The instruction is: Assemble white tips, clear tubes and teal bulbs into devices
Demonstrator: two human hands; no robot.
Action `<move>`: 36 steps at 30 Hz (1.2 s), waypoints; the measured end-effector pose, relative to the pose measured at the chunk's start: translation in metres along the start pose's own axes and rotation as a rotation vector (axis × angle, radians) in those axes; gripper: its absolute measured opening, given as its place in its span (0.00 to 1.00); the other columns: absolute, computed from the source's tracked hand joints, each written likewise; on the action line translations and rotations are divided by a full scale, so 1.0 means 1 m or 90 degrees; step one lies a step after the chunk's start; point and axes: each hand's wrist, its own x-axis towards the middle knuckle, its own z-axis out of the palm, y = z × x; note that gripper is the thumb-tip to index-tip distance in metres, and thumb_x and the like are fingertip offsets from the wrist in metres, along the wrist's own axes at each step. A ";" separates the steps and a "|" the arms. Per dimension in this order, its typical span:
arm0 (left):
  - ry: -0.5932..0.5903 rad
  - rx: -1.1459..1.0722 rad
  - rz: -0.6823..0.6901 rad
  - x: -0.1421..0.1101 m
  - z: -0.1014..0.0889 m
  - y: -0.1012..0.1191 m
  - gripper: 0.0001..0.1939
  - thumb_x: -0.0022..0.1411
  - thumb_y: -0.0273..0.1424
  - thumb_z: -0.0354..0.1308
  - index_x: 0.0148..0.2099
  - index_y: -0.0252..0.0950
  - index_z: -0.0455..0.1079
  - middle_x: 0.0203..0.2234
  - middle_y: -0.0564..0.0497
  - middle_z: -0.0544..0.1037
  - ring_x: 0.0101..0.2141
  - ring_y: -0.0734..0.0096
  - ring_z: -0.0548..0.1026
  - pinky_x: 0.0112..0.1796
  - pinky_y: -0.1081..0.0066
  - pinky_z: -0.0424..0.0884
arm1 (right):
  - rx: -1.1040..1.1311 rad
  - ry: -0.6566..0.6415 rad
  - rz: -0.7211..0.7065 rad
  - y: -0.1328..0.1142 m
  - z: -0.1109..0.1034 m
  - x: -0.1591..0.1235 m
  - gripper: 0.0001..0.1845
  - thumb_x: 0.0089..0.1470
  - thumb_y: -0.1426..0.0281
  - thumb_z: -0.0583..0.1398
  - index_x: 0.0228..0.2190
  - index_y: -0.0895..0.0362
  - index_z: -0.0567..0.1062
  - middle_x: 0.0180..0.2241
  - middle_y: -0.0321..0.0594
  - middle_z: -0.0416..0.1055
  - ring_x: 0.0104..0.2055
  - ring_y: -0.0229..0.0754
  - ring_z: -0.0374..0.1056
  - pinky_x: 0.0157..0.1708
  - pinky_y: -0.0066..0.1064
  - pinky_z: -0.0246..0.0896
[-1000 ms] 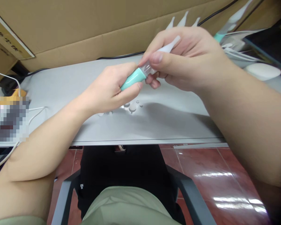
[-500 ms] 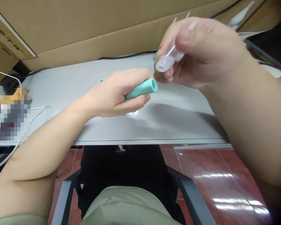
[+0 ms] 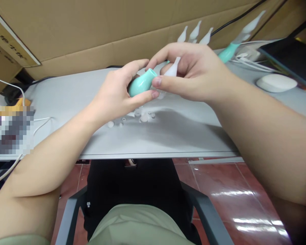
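My left hand (image 3: 119,93) is closed round a mint-green rubber bulb (image 3: 141,84), its open neck pointing up and right. My right hand (image 3: 193,73) pinches a clear white plastic nozzle (image 3: 172,69) between thumb and fingers, right beside the bulb's neck. Both hands hover just above the grey table (image 3: 91,102). Several small clear round parts (image 3: 142,117) lie on the table beneath my left hand.
Three white nozzles (image 3: 195,33) stand at the back against a cardboard box (image 3: 91,34). An assembled green-and-white piece (image 3: 234,41) lies at the back right near white cables, a white oval object (image 3: 276,82) and a dark tablet (image 3: 290,58). Cables run along the left.
The nozzle was pulled off the green bulb and lifted up to the right. Now my right hand has brought it back down beside the bulb's neck, and my left hand has tilted the bulb upward.
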 end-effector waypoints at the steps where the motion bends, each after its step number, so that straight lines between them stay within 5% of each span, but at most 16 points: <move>1: -0.004 0.002 -0.004 -0.001 0.000 0.001 0.31 0.80 0.47 0.80 0.76 0.45 0.80 0.55 0.44 0.92 0.49 0.51 0.92 0.51 0.55 0.90 | -0.004 -0.008 0.003 0.000 0.000 0.000 0.19 0.68 0.61 0.85 0.44 0.53 0.83 0.35 0.30 0.84 0.33 0.34 0.74 0.32 0.29 0.66; 4: -0.023 0.010 -0.012 -0.003 -0.001 0.002 0.38 0.78 0.48 0.83 0.81 0.45 0.77 0.54 0.44 0.91 0.46 0.54 0.91 0.46 0.57 0.88 | -0.050 -0.006 0.014 -0.006 -0.003 -0.002 0.11 0.70 0.73 0.80 0.43 0.54 0.84 0.29 0.28 0.78 0.27 0.31 0.65 0.27 0.29 0.55; 7: -0.003 0.011 -0.007 0.000 -0.005 0.002 0.44 0.76 0.56 0.84 0.82 0.47 0.76 0.58 0.43 0.91 0.40 0.60 0.89 0.39 0.61 0.85 | -0.127 0.056 0.051 -0.016 -0.013 -0.003 0.14 0.69 0.84 0.76 0.37 0.54 0.85 0.26 0.28 0.75 0.26 0.30 0.62 0.25 0.29 0.50; 11: 0.060 -0.017 0.007 0.003 -0.009 -0.002 0.38 0.76 0.65 0.80 0.73 0.49 0.83 0.52 0.42 0.92 0.35 0.60 0.85 0.33 0.59 0.82 | -0.201 0.083 0.112 -0.021 -0.039 -0.005 0.16 0.69 0.79 0.83 0.35 0.53 0.86 0.26 0.31 0.81 0.25 0.32 0.71 0.23 0.27 0.59; 15: 0.063 -0.040 0.044 0.004 -0.011 -0.005 0.31 0.80 0.69 0.72 0.60 0.48 0.87 0.46 0.43 0.91 0.32 0.61 0.82 0.32 0.56 0.80 | -0.285 -0.016 0.200 -0.009 -0.059 -0.001 0.16 0.66 0.82 0.83 0.34 0.52 0.88 0.25 0.29 0.82 0.20 0.30 0.67 0.16 0.28 0.49; 20: 0.017 -0.031 0.037 0.007 -0.013 -0.009 0.41 0.73 0.80 0.71 0.60 0.50 0.86 0.45 0.47 0.92 0.35 0.62 0.80 0.32 0.57 0.78 | -0.437 -0.075 0.236 0.008 -0.065 0.005 0.16 0.57 0.82 0.87 0.34 0.52 0.92 0.22 0.22 0.77 0.19 0.28 0.64 0.18 0.28 0.50; 24: 0.008 0.003 0.037 0.003 -0.010 -0.009 0.37 0.81 0.75 0.67 0.59 0.47 0.86 0.43 0.46 0.90 0.38 0.60 0.84 0.36 0.58 0.79 | -0.489 -0.098 0.244 0.008 -0.064 0.005 0.16 0.58 0.77 0.90 0.36 0.51 0.93 0.23 0.21 0.79 0.20 0.29 0.68 0.19 0.28 0.50; 29: 0.003 0.027 0.039 0.000 -0.009 -0.004 0.29 0.83 0.66 0.69 0.54 0.45 0.85 0.41 0.47 0.88 0.30 0.65 0.80 0.35 0.60 0.77 | -0.558 -0.083 0.431 0.002 -0.064 0.009 0.16 0.60 0.70 0.91 0.44 0.48 0.95 0.25 0.24 0.81 0.21 0.32 0.68 0.20 0.34 0.56; 33: -0.023 0.037 0.032 0.000 -0.012 -0.002 0.25 0.83 0.62 0.71 0.55 0.45 0.85 0.40 0.47 0.88 0.30 0.64 0.79 0.36 0.60 0.78 | -0.513 -0.078 0.364 -0.004 -0.067 0.009 0.22 0.58 0.79 0.90 0.48 0.48 0.94 0.25 0.22 0.79 0.20 0.31 0.68 0.18 0.35 0.54; 36: -0.033 0.035 0.030 -0.001 -0.011 -0.004 0.23 0.85 0.58 0.71 0.57 0.45 0.85 0.42 0.47 0.89 0.33 0.62 0.83 0.38 0.60 0.81 | -0.428 0.013 0.262 -0.014 -0.061 0.003 0.21 0.64 0.87 0.82 0.42 0.50 0.87 0.22 0.22 0.72 0.18 0.29 0.61 0.16 0.34 0.45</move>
